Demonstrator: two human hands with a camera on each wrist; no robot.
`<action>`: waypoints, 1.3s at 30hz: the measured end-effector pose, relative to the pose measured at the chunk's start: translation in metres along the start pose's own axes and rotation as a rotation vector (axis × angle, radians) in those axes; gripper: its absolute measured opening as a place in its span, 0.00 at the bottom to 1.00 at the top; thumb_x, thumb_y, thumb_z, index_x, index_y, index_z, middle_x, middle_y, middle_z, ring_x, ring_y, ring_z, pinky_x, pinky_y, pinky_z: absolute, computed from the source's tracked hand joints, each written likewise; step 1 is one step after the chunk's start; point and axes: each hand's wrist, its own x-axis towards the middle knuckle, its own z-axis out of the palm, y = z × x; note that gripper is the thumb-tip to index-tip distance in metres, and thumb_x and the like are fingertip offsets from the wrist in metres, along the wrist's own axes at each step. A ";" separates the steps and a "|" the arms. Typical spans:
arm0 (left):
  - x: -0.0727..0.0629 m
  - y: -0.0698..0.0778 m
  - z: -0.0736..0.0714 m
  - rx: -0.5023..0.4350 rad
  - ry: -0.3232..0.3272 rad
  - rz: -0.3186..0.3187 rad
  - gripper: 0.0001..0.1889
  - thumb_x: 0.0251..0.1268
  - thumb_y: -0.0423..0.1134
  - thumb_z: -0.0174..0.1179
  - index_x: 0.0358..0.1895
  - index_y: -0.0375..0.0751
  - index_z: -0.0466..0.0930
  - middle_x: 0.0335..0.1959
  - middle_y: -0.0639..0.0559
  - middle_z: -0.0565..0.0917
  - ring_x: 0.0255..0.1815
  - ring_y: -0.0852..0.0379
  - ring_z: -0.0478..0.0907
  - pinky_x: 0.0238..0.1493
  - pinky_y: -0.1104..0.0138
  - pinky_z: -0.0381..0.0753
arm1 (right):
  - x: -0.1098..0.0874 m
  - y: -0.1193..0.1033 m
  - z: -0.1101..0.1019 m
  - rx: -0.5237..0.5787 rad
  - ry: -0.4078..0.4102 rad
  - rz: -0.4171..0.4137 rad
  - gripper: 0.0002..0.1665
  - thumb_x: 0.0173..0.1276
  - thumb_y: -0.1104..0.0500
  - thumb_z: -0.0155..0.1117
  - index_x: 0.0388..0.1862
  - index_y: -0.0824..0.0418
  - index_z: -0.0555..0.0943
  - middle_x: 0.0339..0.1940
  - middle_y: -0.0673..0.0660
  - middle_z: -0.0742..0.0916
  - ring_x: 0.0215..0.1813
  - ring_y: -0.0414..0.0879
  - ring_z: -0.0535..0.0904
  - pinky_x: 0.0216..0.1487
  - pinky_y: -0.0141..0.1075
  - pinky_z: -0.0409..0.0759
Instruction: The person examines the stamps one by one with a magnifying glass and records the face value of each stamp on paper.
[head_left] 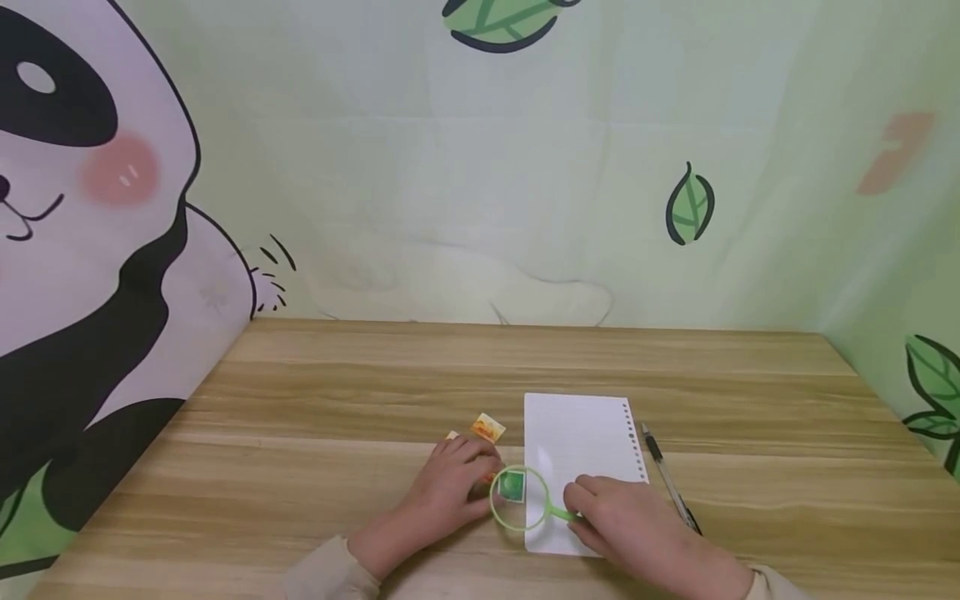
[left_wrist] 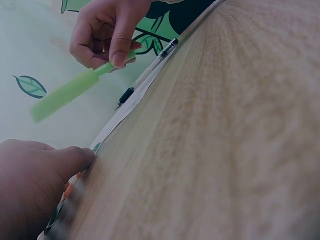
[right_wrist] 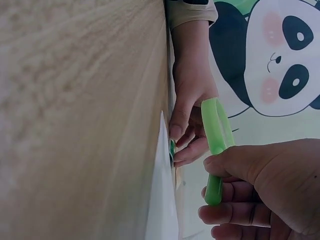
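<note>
My right hand (head_left: 637, 525) pinches the short handle of a light green magnifying glass (head_left: 553, 510) between thumb and fingers. In the right wrist view the magnifying glass (right_wrist: 214, 127) is raised off the table, its ring tilted. Through its lens a small green stamp (head_left: 512, 486) shows beside the paper's left edge. My left hand (head_left: 453, 483) rests on the table just left of that stamp, thumb and fingers spread about it. An orange-and-white stamp (head_left: 488, 427) lies beyond its fingertips. Other stamps are partly hidden under the left hand.
A white lined sheet (head_left: 577, 433) with punched holes lies under the right hand. Right of it is a clear pen (head_left: 671, 479) with a black grip. The wooden table (head_left: 300, 467) meets a wall printed with a panda (head_left: 150, 250) and leaves.
</note>
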 end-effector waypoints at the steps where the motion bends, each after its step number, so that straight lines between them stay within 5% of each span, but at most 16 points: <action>1: 0.000 0.000 0.000 0.002 0.000 -0.001 0.14 0.55 0.50 0.68 0.43 0.52 0.82 0.49 0.57 0.80 0.52 0.57 0.73 0.55 0.57 0.73 | -0.001 0.001 -0.001 0.006 0.019 -0.004 0.14 0.56 0.57 0.71 0.27 0.52 0.71 0.23 0.41 0.73 0.25 0.31 0.63 0.24 0.23 0.67; 6: 0.000 0.001 0.001 0.004 0.008 0.001 0.13 0.55 0.51 0.67 0.39 0.51 0.81 0.48 0.57 0.80 0.53 0.57 0.74 0.57 0.57 0.72 | -0.002 0.010 -0.006 0.021 0.120 -0.012 0.17 0.53 0.60 0.72 0.25 0.52 0.70 0.22 0.40 0.73 0.24 0.30 0.63 0.24 0.22 0.65; 11: -0.001 0.001 -0.001 0.014 0.022 0.027 0.12 0.55 0.52 0.67 0.40 0.55 0.82 0.46 0.58 0.80 0.52 0.58 0.74 0.57 0.57 0.72 | -0.005 0.019 -0.014 0.029 0.136 0.018 0.17 0.53 0.60 0.72 0.25 0.51 0.69 0.22 0.40 0.74 0.24 0.29 0.64 0.23 0.21 0.64; 24: 0.003 0.006 -0.004 0.022 0.038 0.058 0.23 0.52 0.54 0.68 0.53 0.54 0.80 0.52 0.56 0.81 0.56 0.56 0.75 0.60 0.57 0.72 | -0.015 0.053 -0.047 0.170 -0.106 0.323 0.10 0.64 0.59 0.65 0.27 0.51 0.73 0.19 0.41 0.72 0.21 0.30 0.61 0.21 0.25 0.63; 39: 0.019 0.017 0.000 -0.057 -0.159 0.039 0.34 0.50 0.62 0.67 0.60 0.51 0.75 0.64 0.55 0.75 0.68 0.53 0.66 0.71 0.52 0.61 | -0.040 0.100 -0.043 0.174 -0.129 0.513 0.05 0.63 0.60 0.65 0.29 0.57 0.77 0.20 0.45 0.77 0.23 0.36 0.66 0.22 0.28 0.66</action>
